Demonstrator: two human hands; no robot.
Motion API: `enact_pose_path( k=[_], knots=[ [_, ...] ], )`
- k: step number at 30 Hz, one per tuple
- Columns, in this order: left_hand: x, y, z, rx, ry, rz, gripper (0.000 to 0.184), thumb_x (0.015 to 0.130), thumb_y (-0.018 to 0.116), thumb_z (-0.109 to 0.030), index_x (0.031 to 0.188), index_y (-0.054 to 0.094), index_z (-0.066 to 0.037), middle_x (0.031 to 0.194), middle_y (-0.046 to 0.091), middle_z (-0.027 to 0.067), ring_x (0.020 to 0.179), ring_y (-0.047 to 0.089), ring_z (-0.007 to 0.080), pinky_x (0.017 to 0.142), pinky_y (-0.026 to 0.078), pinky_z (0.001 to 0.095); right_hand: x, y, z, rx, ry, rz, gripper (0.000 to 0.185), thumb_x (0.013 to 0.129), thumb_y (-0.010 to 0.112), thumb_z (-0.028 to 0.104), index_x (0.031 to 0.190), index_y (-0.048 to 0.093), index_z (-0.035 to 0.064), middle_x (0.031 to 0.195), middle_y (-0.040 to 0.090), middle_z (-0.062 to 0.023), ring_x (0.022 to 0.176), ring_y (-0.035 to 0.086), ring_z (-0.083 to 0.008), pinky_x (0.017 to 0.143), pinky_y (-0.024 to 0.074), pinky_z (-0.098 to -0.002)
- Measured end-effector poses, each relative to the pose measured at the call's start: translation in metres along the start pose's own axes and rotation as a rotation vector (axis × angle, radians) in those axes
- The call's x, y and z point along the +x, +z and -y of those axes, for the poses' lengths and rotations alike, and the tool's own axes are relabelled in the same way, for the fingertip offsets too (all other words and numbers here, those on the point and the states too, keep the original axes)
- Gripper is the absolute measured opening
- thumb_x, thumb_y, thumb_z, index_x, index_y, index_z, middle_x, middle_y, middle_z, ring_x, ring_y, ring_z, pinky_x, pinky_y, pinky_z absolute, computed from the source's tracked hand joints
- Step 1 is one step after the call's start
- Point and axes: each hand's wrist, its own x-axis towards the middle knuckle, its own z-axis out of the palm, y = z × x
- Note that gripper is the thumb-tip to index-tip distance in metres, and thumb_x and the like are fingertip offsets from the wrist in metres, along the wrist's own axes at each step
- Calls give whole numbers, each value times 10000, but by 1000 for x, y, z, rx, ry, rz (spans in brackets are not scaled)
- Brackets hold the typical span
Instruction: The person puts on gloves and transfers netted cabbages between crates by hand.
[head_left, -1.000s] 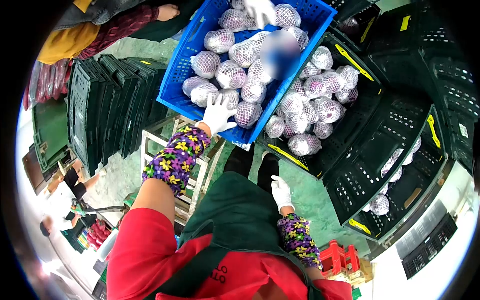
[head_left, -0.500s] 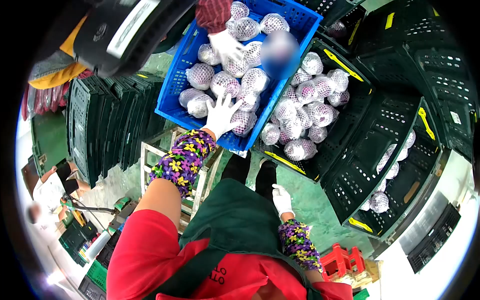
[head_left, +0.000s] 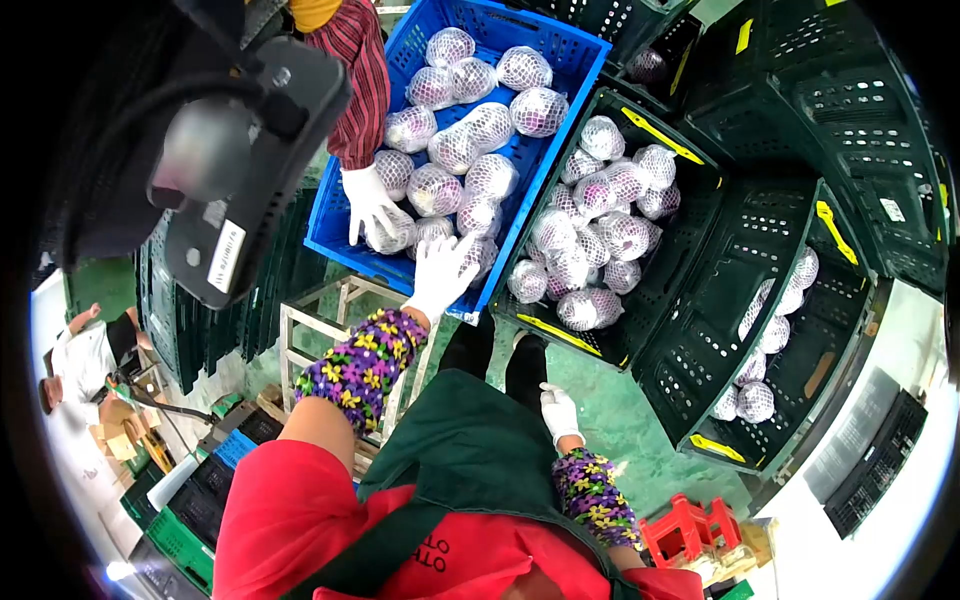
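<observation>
My left hand (head_left: pixel 443 277), in a white glove, reaches over the near edge of the blue crate (head_left: pixel 376 268). Its fingers are spread on the netted purple produce (head_left: pixel 434 189), round pieces in white mesh whose exact kind I cannot make out. My right hand (head_left: pixel 559 412), also gloved, hangs low beside my apron, fingers loosely apart and holding nothing. Close to my left hand, another person's gloved hand (head_left: pixel 368 203) touches a netted piece (head_left: pixel 391 232) at the crate's left side.
Right of the blue crate stands a dark green crate (head_left: pixel 690 215) with more netted produce; another (head_left: pixel 800 385) lies beyond it. A metal stand (head_left: pixel 345 290) is under the blue crate. Stacked dark crates (head_left: pixel 230 290) stand left. A red stool (head_left: pixel 690 530) sits low right.
The other person's hand has moved from the crate's middle toward its near left side, and their head has shifted down. My left hand still rests on the near produce.
</observation>
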Motion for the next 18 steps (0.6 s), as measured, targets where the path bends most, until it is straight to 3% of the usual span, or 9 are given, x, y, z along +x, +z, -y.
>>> enact_pose_path(
  k=[2,8,12,14,15,18],
  knots=[
    [-18,1,-8,-106,-16,-85,505,847,604,-382,1291,529,-154,1171,579,116,1149,498,321,1025,317,542,-2,-2,0,-39,-18,-13,215,920,555,130,1085,674,60,998,692,-146,925,647,-226,860,477,-304],
    [-66,-10,-35,-172,-19,-44,378,881,587,-321,1210,570,-136,1103,595,90,1158,504,277,1061,287,527,5,-12,-8,26,-132,-50,217,923,549,146,1091,660,65,1025,689,-170,948,660,-274,860,486,-326],
    [-82,-17,-45,-156,50,-29,412,866,612,-302,1216,571,-87,1125,593,107,1164,505,293,1083,270,531,3,-24,8,107,-70,-64,213,918,548,139,1075,664,54,1006,689,-171,951,659,-278,866,481,-322],
    [-84,-19,-49,-252,31,-90,444,852,632,-261,1238,554,-56,1156,587,128,1174,504,315,1071,300,516,4,-28,12,58,-86,-53,236,932,541,177,1083,666,44,1051,678,-140,995,631,-247,902,460,-312],
    [-83,-26,-54,-302,30,-102,453,847,636,-221,1251,543,-39,1176,582,144,1188,497,332,1066,320,500,7,-24,9,74,-128,-100,204,915,545,158,1046,678,77,993,681,-181,965,651,-296,885,478,-329],
    [-91,-44,-75,-466,103,-80,371,860,618,-201,1214,585,-91,1111,597,135,1077,551,317,928,437,427,8,-20,5,107,-134,-116,204,913,542,163,1044,678,85,997,680,-175,971,648,-304,894,476,-331]
  ],
)
